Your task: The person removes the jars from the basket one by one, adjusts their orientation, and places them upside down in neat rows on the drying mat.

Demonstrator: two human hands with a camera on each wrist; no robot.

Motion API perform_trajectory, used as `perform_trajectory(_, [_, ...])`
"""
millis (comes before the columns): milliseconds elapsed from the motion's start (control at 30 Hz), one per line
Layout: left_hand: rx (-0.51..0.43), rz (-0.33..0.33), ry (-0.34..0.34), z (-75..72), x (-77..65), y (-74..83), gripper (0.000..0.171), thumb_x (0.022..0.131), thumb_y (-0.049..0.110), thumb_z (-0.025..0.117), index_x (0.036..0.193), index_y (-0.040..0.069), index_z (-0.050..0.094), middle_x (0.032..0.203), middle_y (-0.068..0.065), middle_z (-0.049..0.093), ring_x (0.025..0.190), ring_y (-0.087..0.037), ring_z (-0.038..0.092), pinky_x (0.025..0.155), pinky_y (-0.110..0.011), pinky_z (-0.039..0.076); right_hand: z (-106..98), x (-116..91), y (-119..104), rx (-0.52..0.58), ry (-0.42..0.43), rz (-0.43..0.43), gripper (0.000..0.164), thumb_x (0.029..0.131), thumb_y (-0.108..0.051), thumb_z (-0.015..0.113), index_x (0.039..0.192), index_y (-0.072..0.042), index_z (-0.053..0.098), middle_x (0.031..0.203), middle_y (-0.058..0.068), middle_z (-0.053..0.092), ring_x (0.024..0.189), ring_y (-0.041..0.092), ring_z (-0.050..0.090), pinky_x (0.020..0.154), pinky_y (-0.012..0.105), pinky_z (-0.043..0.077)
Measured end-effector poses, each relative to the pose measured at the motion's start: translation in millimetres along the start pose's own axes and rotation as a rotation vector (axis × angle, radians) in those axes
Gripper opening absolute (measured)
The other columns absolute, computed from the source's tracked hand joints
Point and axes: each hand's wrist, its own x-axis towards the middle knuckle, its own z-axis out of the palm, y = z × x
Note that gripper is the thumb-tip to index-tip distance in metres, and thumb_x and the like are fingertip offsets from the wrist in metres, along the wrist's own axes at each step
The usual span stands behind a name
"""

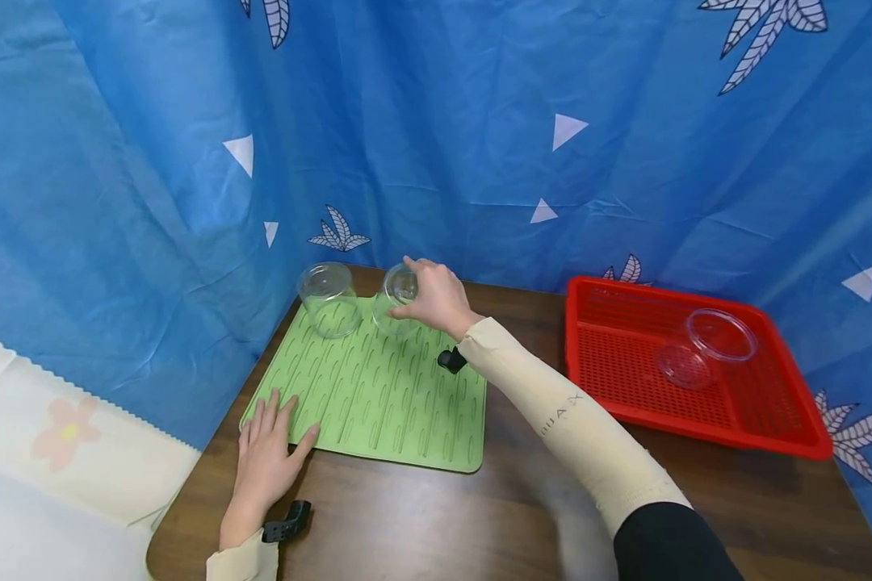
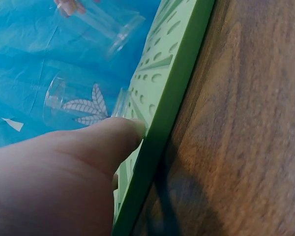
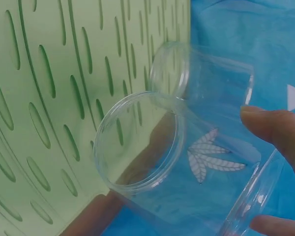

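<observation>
One clear cup (image 1: 396, 290) in the grasp of the right hand (image 1: 439, 297)

Nearest, along the bottom of the head view: a brown wooden table (image 1: 407, 520). At lower left, the left hand (image 1: 265, 456), fingers straight, spread and released, resting on the near left corner of a green mat (image 1: 407, 403) patterned with oval grooves; thumb at the mat's edge. Slanting up from lower right to centre, a cream sleeve (image 1: 570, 411). At right of frame, a red basket (image 1: 618, 371) with another cup (image 1: 685, 369) inside, wide rim toward upper right.

Just left of mid-frame, over the far part of the mat: the grasped cup, mouth toward the mat, thumb and fingers curled round near its closed end. Hard to tell about contact between rim and mat. Just beside, to the left and apart, a third cup (image 1: 332, 319), mouth down on the mat's far left corner. Farthest, across the upper frame, a blue curtain (image 1: 436, 121) with white triangles and leaves.
</observation>
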Motion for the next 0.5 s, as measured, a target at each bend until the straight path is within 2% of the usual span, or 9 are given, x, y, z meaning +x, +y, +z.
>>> perform_trajectory(67, [0.001,0.003,-0.003,-0.4,0.3,0.5,0.07,0.099,0.044,0.06,0.148,-0.002,0.041,0.159,-0.029,0.019,0.146,-0.05,0.01,0.111,-0.069,0.009,4,3,0,-0.018,-0.011,0.005,0.106,0.068,-0.059,0.086,0.153,-0.013,0.04,0.148,0.01,0.05,0.086,0.022,0.06,0.059,0.031,0.05])
perform_trajectory(133, [-0.004,0.0,-0.013,-0.9,0.5,1.3,0.07,0.099,0.044,0.059,0.149,-0.001,0.041,0.159,-0.029,0.019,0.146,-0.049,0.009,0.111,-0.069,0.009,8,5,0,-0.039,-0.027,0.01,0.106,0.069,-0.059,0.085,0.153,-0.013,0.04,0.146,0.009,0.051,0.075,0.02,0.056,0.053,0.032,0.047])
perform_trajectory(333, [-0.016,0.0,-0.019,-0.5,-0.3,3.0,0.069,0.099,0.043,0.059,0.149,0.0,0.04,0.16,-0.028,0.017,0.146,-0.049,0.008,0.111,-0.069,0.009,18,16,-3,-0.113,-0.065,0.024,0.107,0.068,-0.063,0.084,0.153,-0.015,0.041,0.134,0.006,0.06,0.089,0.017,0.061,0.059,0.029,0.051])
perform_trajectory(500, [-0.025,-0.016,-0.017,-0.6,-2.0,1.7,0.069,0.099,0.044,0.059,0.15,0.001,0.039,0.161,-0.027,0.016,0.147,-0.048,0.007,0.111,-0.069,0.008,21,25,-9,-0.116,-0.111,0.045,0.106,0.069,-0.062,0.083,0.154,-0.016,0.04,0.108,-0.001,0.063,0.075,0.013,0.056,0.051,0.028,0.048])
